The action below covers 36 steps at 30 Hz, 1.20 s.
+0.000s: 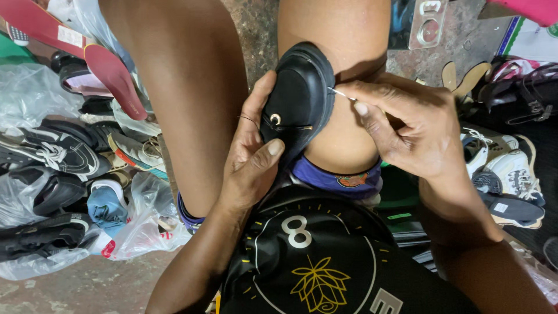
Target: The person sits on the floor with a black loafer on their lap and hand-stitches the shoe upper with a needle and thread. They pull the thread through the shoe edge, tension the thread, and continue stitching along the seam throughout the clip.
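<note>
- Down on our knee, we brace a black shoe (299,99), its rounded toe pointing away from us and its sole edge turned to the right.
- Our left hand (250,157) grips the shoe from the left side, thumb pressed on the upper near a small metal eyelet (275,118), fingers wrapped behind it.
- Our right hand (415,131) pinches a thin needle (343,94) between thumb and forefinger, the remaining fingers curled in; the needle's tip meets the shoe's sole edge.
- A fine thread (249,119) runs across the left hand just beside the shoe.
- At left, we see a heap of worn shoes (64,151) and clear plastic bags (139,227) on the concrete floor (87,285), with a red insole (116,78) lying above them.
- At right, white sneakers (511,168) and tan soles (465,78) lie near our right wrist.
- Below the hands, our black shirt (314,256) with a yellow leaf design fills the lower frame.
</note>
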Each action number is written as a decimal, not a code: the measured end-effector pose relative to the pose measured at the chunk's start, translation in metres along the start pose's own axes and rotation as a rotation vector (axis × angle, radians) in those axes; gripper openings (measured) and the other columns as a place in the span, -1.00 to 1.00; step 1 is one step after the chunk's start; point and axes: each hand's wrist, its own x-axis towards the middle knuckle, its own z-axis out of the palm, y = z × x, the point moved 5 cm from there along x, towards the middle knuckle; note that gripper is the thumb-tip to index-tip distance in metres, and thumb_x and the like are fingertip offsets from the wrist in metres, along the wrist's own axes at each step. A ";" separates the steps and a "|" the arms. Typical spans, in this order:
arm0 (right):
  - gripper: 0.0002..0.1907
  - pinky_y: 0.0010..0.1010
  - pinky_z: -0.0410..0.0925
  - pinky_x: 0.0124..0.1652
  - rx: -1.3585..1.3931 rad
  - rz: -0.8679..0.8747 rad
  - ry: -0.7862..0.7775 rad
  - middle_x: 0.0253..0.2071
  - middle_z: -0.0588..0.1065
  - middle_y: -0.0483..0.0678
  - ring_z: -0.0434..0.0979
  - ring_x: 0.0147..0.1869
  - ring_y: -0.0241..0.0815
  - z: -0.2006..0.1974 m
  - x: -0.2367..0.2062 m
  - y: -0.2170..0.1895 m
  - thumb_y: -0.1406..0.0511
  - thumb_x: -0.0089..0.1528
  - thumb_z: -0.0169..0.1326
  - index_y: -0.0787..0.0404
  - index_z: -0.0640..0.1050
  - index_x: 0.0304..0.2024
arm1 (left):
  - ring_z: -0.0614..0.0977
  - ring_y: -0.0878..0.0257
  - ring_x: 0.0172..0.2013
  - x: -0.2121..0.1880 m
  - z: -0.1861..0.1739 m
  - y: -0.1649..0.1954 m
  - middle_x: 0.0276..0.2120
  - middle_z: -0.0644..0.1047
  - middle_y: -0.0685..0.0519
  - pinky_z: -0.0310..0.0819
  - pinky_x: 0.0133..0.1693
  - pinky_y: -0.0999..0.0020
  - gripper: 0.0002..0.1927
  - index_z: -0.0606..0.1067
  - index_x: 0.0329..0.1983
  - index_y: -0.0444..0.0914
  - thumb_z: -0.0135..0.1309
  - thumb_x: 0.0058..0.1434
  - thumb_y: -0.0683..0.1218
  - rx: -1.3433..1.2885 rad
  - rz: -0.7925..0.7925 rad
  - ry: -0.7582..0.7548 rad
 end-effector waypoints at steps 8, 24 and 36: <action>-0.78 -0.44 0.38 -0.53 -0.413 -0.244 -0.184 -0.28 0.64 0.04 0.59 -0.44 -0.21 -0.017 0.040 -0.022 0.52 0.21 0.19 0.28 0.68 -0.10 | 0.13 0.16 0.56 -0.003 0.003 0.011 0.56 0.05 -0.07 -0.07 0.56 0.23 -0.06 -0.13 0.65 -0.29 0.13 0.36 -0.11 0.172 -0.060 -0.059; -0.83 -0.37 0.39 -0.53 -0.740 -0.501 -0.568 -0.46 0.59 -0.11 0.53 -0.52 -0.26 0.021 0.103 -0.017 0.37 0.01 0.14 0.16 0.64 -0.33 | 0.17 0.22 0.52 0.001 -0.017 0.029 0.51 0.12 -0.03 -0.06 0.56 0.25 -0.17 -0.08 0.64 -0.27 0.06 0.42 -0.24 0.152 -0.064 -0.059; -0.95 -0.38 0.35 -0.52 -0.549 -0.368 -0.401 -0.39 0.60 -0.03 0.49 -0.54 -0.24 0.007 0.076 -0.027 0.42 0.21 0.24 0.26 0.62 -0.29 | 0.51 0.13 0.28 -0.068 -0.018 0.070 0.26 0.46 -0.11 0.37 0.33 0.27 -0.67 0.42 0.28 -0.27 0.07 0.48 -0.22 0.662 -0.012 0.006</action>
